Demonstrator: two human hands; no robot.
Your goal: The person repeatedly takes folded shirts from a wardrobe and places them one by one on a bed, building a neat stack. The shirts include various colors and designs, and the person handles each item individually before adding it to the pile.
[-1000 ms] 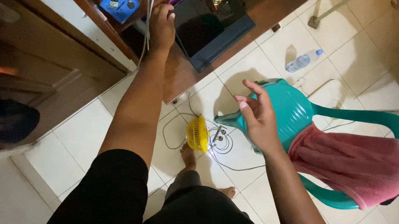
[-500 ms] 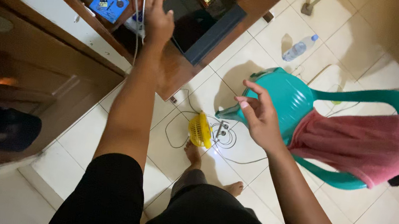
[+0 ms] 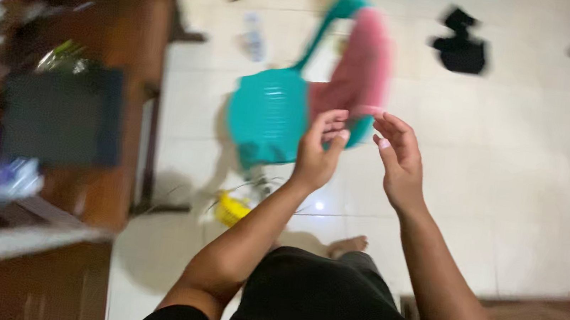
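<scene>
Both hands, left hand (image 3: 317,153) and right hand (image 3: 399,162), hover spread, holding nothing, apart over bare floor (image 3: 512,172) beside the teal chair (image 3: 269,112).

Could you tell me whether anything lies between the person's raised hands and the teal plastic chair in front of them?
Nothing visible does. The left hand and right hand are empty, held up in the air over the teal chair; the picture is blurred.

Left hand (image 3: 318,151) off the cables at the brown wooden desk (image 3: 123,41), now raised empty, fingers apart, facing right hand (image 3: 399,162); view swung, blurred.

Two empty hands, left hand (image 3: 316,153) and right hand (image 3: 399,162), above teal chair (image 3: 268,115)
</scene>
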